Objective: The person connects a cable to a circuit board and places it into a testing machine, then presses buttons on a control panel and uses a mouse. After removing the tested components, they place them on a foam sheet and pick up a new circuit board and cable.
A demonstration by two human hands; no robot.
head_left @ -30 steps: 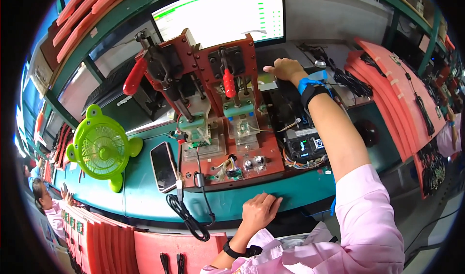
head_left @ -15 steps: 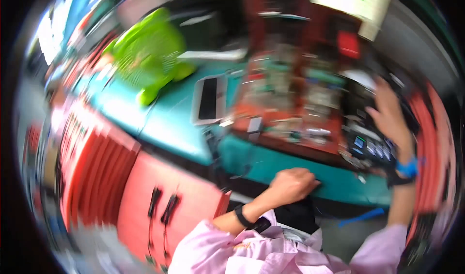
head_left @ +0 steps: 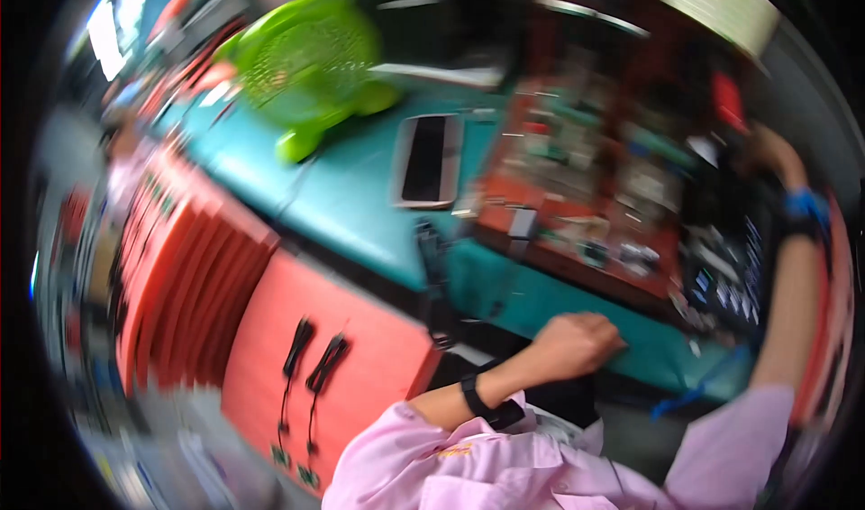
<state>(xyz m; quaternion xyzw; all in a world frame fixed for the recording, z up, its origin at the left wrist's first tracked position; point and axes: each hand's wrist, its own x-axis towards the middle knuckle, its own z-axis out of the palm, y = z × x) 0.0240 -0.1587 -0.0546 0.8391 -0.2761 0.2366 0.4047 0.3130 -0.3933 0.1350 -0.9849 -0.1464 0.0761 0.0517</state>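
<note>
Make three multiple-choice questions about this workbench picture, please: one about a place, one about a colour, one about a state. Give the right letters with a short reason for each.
1. Where does the phone lie?
A. on the teal bench between the fan and the red fixture
B. on the floor
C. in the left hand

2. What colour is the small fan?
A. blue
B. bright green
C. white

3. How is the left hand?
A. spread flat
B. holding the phone
C. curled into a loose fist at the bench edge

Answers: 1 A, the phone lies flat between the fan and the red fixture. 2 B, its housing is lime green. 3 C, the fingers are folded in, with nothing visibly held.
</note>
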